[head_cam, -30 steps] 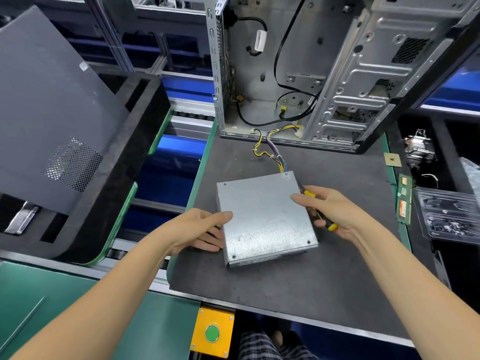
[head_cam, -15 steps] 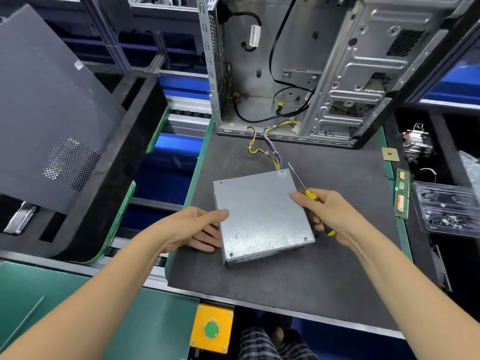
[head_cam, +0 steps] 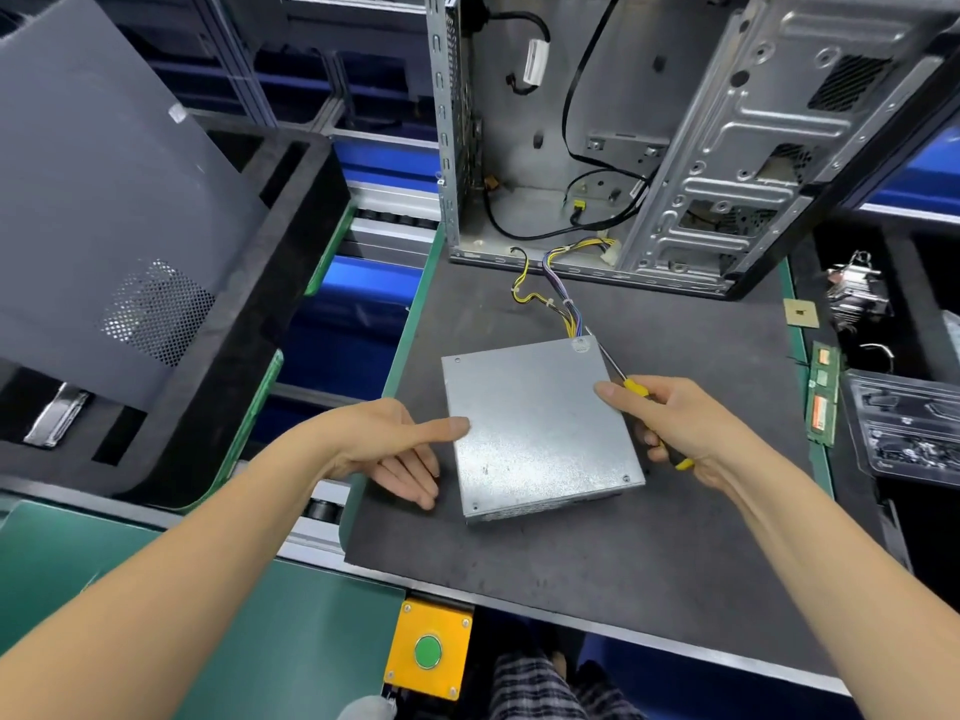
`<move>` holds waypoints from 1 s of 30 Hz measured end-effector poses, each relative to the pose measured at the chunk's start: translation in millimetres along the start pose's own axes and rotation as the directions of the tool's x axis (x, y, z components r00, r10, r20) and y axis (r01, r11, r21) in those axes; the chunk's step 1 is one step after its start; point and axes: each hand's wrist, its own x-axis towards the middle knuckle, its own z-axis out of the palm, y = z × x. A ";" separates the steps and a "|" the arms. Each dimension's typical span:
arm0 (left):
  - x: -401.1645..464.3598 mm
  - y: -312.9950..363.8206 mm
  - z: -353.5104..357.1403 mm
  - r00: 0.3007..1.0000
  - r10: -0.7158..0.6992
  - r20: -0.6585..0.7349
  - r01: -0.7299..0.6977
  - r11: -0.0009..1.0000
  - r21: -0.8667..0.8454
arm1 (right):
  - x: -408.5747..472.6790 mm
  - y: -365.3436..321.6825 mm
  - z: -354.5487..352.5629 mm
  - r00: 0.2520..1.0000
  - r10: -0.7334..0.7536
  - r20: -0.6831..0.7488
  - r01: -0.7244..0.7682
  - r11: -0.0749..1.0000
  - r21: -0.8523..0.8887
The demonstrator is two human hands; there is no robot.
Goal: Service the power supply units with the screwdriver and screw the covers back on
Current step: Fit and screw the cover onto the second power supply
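**Hands steady a closed power supply on the mat**

The left hand (head_cam: 395, 449) lies with fingers straight, thumb tip touching the left edge of the power supply unit (head_cam: 540, 428). The right hand (head_cam: 670, 423) is curled round a yellow-handled screwdriver (head_cam: 631, 384), thumb on the unit's right edge. The unit lies flat on the dark work mat (head_cam: 597, 553), its wire bundle (head_cam: 556, 298) trailing toward the open computer case (head_cam: 649, 142).

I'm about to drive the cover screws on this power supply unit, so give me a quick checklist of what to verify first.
1. Power supply unit lies flat on the mat: ok.
2. Left hand steadies its left edge, thumb on top: ok.
3. Right hand grips the screwdriver: ok.
4. Tip seated in a screw: not ok, it sits beside the far right corner.
5. Corner screws present: cannot tell for all.
6. Cable bundle clear of the cover: ok.
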 end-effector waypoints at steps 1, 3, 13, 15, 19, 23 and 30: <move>0.7 -0.5 0.3 1.000 0.015 -0.021 -0.015 1.000 0.007 | -0.6 -1.6 -0.1 1.000 0.004 0.005 -0.004 1.000 -0.011; 1.4 -2.9 3.9 0.997 0.033 -0.070 -0.034 0.999 -0.017 | -1.9 -3.9 -0.4 1.000 -0.002 0.014 0.003 0.999 -0.042; -2.5 -4.5 32.3 0.735 0.631 -0.246 -0.650 0.760 0.008 | -12.2 -3.1 12.8 0.978 -0.195 -0.068 0.200 0.977 0.071; -2.2 -7.1 50.0 0.676 0.650 -0.346 -0.701 0.712 -0.033 | -14.3 -2.6 13.7 0.979 -0.199 -0.053 0.202 0.977 0.074; -4.3 -11.0 51.5 0.702 0.639 -0.314 -0.646 0.757 0.096 | -16.9 -5.0 12.4 0.976 -0.210 -0.051 0.209 0.978 -0.027; -11.5 -15.6 41.1 0.738 0.660 -0.140 -0.535 0.700 0.473 | -15.4 -31.6 15.3 0.781 -0.599 -0.178 0.468 0.749 -0.468; -13.2 -19.6 46.8 0.661 0.732 -0.163 -0.513 0.600 0.613 | 21.0 -76.0 63.8 0.831 -0.506 0.230 0.503 0.507 -0.700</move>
